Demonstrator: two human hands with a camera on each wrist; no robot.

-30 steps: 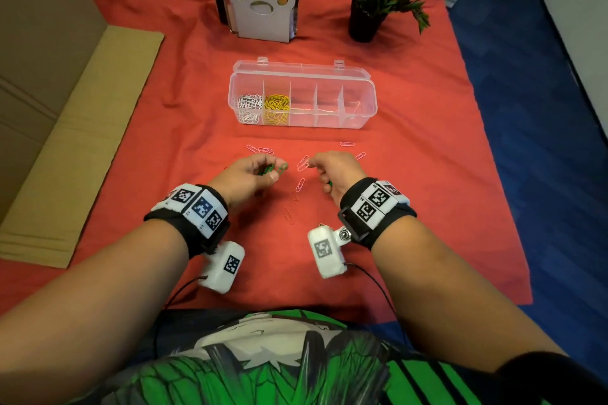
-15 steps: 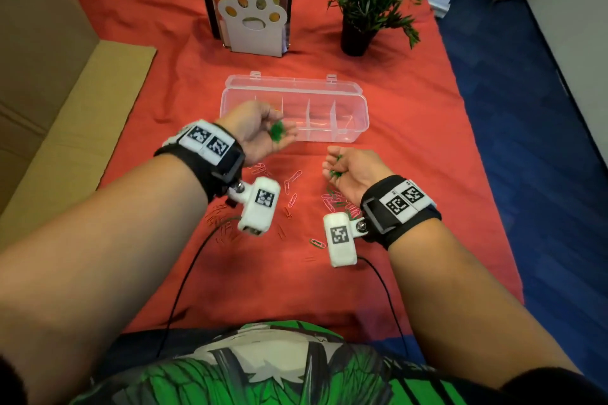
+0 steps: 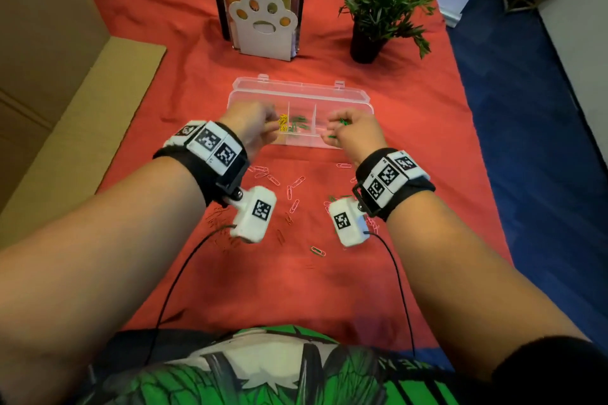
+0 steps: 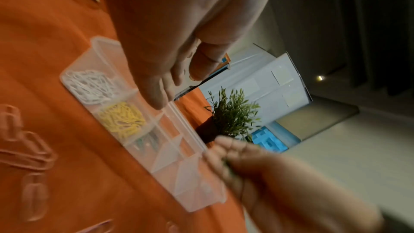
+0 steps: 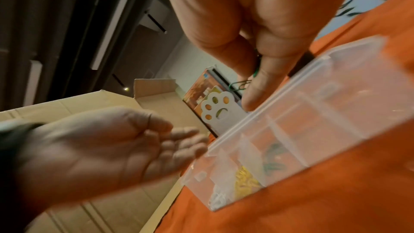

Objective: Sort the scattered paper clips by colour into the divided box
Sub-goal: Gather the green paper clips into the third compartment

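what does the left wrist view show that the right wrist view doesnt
Only the left wrist view shows the white clips plainly, filling the end compartment, and the potted plant whole. Only the right wrist view shows the green clips pinched in the right hand, the paw bookend and the cardboard box. Both show the clear divided box, its yellow clips, a few green ones in the next compartment, both hands, the left hand open, and the red cloth.

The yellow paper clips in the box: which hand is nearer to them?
Left. The left hand hovers just beside the yellow paper clips; the right hand holds green paper clips over compartments further right.
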